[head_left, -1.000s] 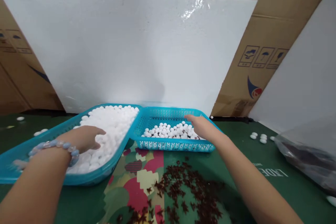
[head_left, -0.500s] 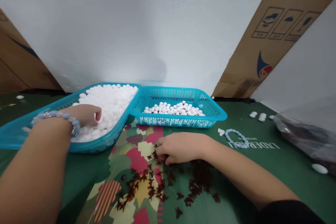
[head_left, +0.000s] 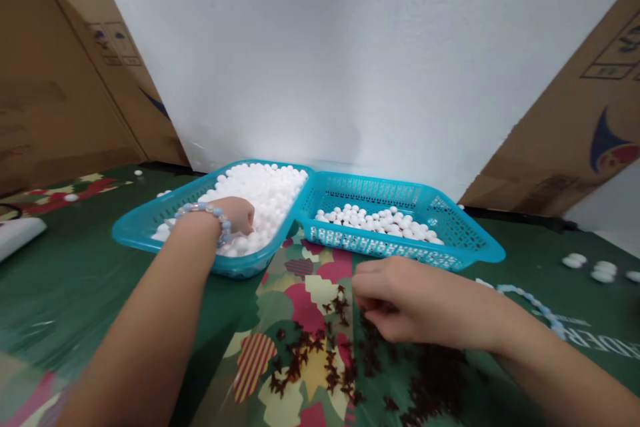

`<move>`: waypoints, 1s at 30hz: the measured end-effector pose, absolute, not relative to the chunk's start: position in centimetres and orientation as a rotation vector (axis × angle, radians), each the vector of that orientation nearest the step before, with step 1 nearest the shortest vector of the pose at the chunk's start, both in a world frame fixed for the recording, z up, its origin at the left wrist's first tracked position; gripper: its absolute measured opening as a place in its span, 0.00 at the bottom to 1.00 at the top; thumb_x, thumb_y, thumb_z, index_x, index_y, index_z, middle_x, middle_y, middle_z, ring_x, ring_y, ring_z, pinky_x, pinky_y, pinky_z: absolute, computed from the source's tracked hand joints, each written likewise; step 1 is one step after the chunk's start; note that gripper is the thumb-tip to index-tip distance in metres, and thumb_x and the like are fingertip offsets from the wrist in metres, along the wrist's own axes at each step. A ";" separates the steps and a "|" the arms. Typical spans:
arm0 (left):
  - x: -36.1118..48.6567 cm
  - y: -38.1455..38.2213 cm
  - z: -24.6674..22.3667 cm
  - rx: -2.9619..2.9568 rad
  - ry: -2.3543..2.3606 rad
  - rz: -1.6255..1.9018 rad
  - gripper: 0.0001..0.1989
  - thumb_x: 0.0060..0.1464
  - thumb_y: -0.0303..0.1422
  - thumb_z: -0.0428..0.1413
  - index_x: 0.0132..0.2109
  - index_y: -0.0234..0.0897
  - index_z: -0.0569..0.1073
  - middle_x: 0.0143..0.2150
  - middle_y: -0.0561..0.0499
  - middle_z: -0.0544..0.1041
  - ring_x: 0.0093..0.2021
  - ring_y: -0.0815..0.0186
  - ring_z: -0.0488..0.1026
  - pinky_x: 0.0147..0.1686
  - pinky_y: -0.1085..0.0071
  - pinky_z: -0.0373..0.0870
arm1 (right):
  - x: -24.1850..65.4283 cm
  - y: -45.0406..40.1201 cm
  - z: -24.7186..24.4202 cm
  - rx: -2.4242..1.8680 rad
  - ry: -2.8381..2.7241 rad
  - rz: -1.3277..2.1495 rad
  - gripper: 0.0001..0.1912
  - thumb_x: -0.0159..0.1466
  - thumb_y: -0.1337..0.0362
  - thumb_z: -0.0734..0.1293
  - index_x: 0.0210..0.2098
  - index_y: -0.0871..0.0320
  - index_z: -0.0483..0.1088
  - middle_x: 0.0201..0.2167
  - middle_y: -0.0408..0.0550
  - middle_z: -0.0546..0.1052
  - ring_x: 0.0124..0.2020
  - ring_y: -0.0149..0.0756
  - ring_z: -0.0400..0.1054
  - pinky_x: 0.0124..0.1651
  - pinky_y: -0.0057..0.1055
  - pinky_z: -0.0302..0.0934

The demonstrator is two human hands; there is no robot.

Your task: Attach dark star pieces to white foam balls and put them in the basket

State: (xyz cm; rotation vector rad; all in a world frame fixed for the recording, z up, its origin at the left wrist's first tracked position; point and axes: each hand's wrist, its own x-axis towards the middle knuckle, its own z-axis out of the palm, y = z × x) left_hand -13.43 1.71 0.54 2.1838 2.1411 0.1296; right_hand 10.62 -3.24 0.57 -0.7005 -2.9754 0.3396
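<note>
My left hand (head_left: 236,213), with a beaded bracelet (head_left: 206,208) on the wrist, reaches into a blue plastic basket (head_left: 135,230) heaped with small white balls (head_left: 267,190). Its fingers are curled down among the balls, and whatever they grip is hidden. Over the table, my right hand (head_left: 400,297) is closed with thumb and fingers drawn together, beside scattered small dark-brown, star-like pieces (head_left: 300,350). What lies between those fingertips cannot be made out. Behind it, a second blue basket (head_left: 395,250) holds a shallower layer of white balls (head_left: 380,220).
A blue bead bracelet (head_left: 533,303) lies right of my right forearm. Several white, pebble-like pieces (head_left: 604,270) rest farther right. A white object (head_left: 20,237) sits at the left edge. Behind the baskets stand a white panel (head_left: 320,67) and cardboard (head_left: 65,80).
The view has swung left, so the baskets appear farther right. My left hand has sunk lower into the white balls. My right hand stays by the brown pieces, its fingers curled.
</note>
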 end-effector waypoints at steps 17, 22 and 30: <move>-6.6 -1.6 3.7 1.871 0.891 1.126 0.14 0.35 0.22 0.52 0.32 0.38 0.60 0.31 0.56 0.64 0.28 0.76 0.65 0.26 0.81 0.64 | 13.3 -3.4 2.6 -0.356 -2.426 0.362 0.04 0.53 0.72 0.59 0.26 0.59 0.63 0.25 0.41 0.68 0.28 0.20 0.61 0.30 0.15 0.56; -5.5 -2.4 3.9 1.826 0.762 1.069 0.13 0.37 0.20 0.51 0.31 0.40 0.62 0.27 0.59 0.63 0.27 0.77 0.65 0.24 0.83 0.63 | 12.7 -3.5 2.7 -0.380 -2.335 0.316 0.05 0.51 0.75 0.59 0.22 0.62 0.63 0.21 0.42 0.68 0.26 0.22 0.61 0.29 0.18 0.56; -4.8 -3.6 4.3 1.915 0.646 0.979 0.11 0.38 0.19 0.50 0.29 0.39 0.65 0.27 0.59 0.68 0.28 0.77 0.66 0.26 0.84 0.63 | 12.2 -3.3 2.1 -0.340 -2.062 0.529 0.03 0.49 0.75 0.61 0.23 0.63 0.63 0.21 0.42 0.67 0.22 0.18 0.62 0.24 0.11 0.58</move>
